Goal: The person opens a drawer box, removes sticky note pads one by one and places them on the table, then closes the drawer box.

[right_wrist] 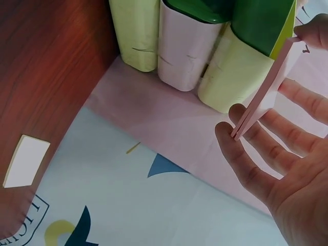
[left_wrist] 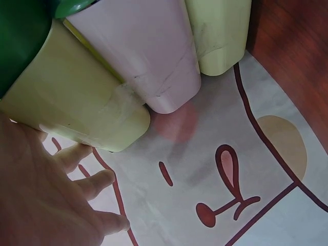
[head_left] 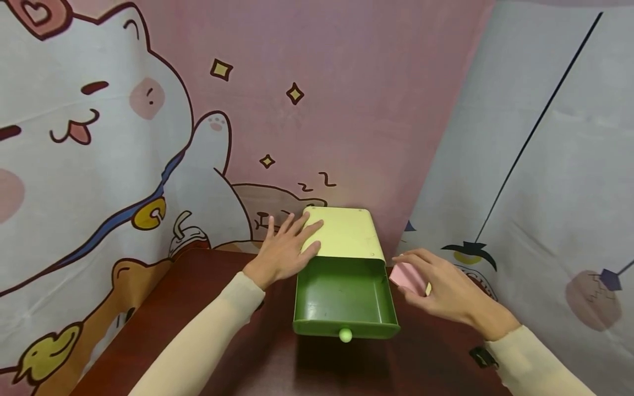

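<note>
A small desktop drawer unit has a pale yellow top case (head_left: pixel 346 234) and a green drawer (head_left: pixel 342 291) pulled out toward me, with a round knob (head_left: pixel 345 335) on its front. My left hand (head_left: pixel 284 250) rests on the left side of the top case, its fingers spread and thumb on the edge. To the right of the drawer, my right hand (head_left: pixel 441 286) pinches a pink sticky-note pad (head_left: pixel 408 276) between thumb and fingers. In the right wrist view the thin pad (right_wrist: pixel 266 88) is seen edge-on, overlapping the unit's top case.
Below the top case are a pink case (left_wrist: pixel 154 56) and another pale yellow case (left_wrist: pixel 220 36). A pale pad with a yellow edge (right_wrist: pixel 26 161) lies on the reddish-brown table (right_wrist: pixel 51 61). Cartoon-printed cloth (head_left: pixel 356 110) hangs close behind the unit.
</note>
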Available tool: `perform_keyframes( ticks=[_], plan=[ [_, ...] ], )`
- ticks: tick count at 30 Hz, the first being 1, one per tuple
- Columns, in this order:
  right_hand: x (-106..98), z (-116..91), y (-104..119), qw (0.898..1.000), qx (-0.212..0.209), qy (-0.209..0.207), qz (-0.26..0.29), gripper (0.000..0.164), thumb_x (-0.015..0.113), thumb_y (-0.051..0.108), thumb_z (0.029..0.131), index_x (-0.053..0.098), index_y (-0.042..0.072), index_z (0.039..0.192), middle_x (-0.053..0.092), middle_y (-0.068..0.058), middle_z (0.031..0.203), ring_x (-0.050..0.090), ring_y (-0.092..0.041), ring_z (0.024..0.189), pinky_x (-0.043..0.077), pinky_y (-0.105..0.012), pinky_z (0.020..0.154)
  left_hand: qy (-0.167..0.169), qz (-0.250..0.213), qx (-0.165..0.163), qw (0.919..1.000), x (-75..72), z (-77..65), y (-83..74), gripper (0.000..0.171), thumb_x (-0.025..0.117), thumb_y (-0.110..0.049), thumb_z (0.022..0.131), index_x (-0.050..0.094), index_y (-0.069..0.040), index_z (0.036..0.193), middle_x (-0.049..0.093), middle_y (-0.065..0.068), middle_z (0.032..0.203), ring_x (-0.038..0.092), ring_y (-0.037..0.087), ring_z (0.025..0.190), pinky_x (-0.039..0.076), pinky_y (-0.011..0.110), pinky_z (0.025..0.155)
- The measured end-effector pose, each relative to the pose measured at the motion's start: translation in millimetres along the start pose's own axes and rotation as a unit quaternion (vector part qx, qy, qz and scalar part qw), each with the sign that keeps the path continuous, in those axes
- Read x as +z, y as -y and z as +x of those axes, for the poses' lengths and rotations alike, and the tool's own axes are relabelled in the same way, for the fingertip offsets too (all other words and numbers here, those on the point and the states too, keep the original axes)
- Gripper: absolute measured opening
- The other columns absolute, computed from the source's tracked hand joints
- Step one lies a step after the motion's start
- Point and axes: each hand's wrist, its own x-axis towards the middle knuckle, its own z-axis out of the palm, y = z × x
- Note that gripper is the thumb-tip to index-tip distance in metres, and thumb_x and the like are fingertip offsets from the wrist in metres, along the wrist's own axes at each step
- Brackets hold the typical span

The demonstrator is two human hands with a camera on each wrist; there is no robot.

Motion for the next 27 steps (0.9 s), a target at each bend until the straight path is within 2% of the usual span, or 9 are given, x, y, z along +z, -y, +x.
perform_keyframes(
  ticks=[4, 8, 15, 27],
  plan=[
    [3, -2, -4, 1.000, 0.000, -0.004, -0.001, 0.057, 0.094, 0.028, 0.093, 0.077, 0.022, 0.147, 0.076, 0.002, 0.144, 0.080, -0.019, 0.117, 0.068, -0.047, 0.090, 0.001, 0.001, -0.001, 1.0000, -0.3, -1.4, -0.7, 0.070, 0.025, -0.070, 0.122, 0.030, -0.044, 0.186, 0.022, 0.003, 0.198, 0.021, 0.045, 0.183, -0.003, 0.084, 0.142],
    [4, -5, -10, 1.000, 0.016, -0.001, 0.003, 0.056, 0.094, 0.029, 0.094, 0.077, 0.024, 0.147, 0.077, 0.002, 0.144, 0.078, -0.017, 0.111, 0.066, -0.042, 0.085, 0.000, 0.001, -0.002, 1.0000, 0.6, -0.3, -0.8, 0.070, 0.024, -0.071, 0.122, 0.029, -0.044, 0.186, 0.021, 0.003, 0.198, 0.020, 0.045, 0.184, -0.002, 0.084, 0.142],
    [10, -13, -23, 0.999, 0.048, 0.001, 0.010, 0.056, 0.095, 0.030, 0.093, 0.077, 0.024, 0.146, 0.078, -0.001, 0.140, 0.067, -0.008, 0.094, 0.054, -0.028, 0.073, 0.001, 0.007, -0.004, 1.0000, 1.5, 0.3, 0.6, 0.069, 0.025, -0.071, 0.122, 0.029, -0.045, 0.186, 0.021, 0.003, 0.198, 0.020, 0.045, 0.184, -0.003, 0.084, 0.142],
    [26, -32, -61, 0.997, 0.071, -0.018, -0.020, 0.058, 0.100, 0.032, 0.086, 0.080, 0.020, 0.139, 0.080, -0.007, 0.134, 0.071, -0.018, 0.099, 0.056, -0.036, 0.075, 0.005, 0.010, -0.006, 0.9999, 1.3, 0.6, 0.1, 0.069, 0.023, -0.071, 0.122, 0.028, -0.045, 0.186, 0.020, 0.002, 0.198, 0.019, 0.044, 0.184, -0.003, 0.083, 0.143]
  ],
)
